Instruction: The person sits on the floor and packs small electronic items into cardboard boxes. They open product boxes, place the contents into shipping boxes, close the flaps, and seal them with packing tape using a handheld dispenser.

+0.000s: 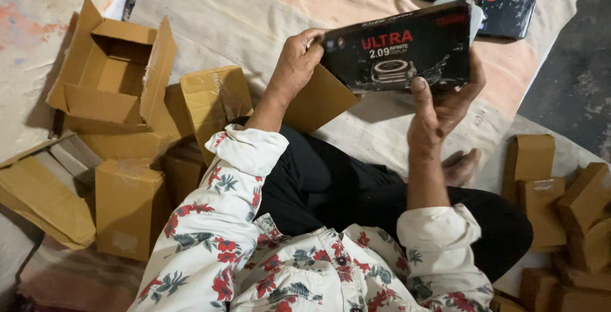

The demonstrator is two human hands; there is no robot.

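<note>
Holding black box [398, 48], cloth-covered floor [242, 19]

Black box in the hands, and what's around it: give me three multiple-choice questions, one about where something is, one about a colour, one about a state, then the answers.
1. Where does the open cardboard carton lie?
A. At the upper left, on the floor cloth
B. On the person's lap
C. At the lower right

2. What colour is the flat box held up in both hands?
A. White
B. Black
C. Green

3. How is that flat box held?
A. By the left hand alone
B. Lying on the cloth, untouched
C. By the left hand at one end and the right hand at the other

Answers: 1 A, its flaps stand open at the upper left. 2 B, its face is black with red and white print. 3 C, fingers of both hands grip its ends above the lap.
</note>
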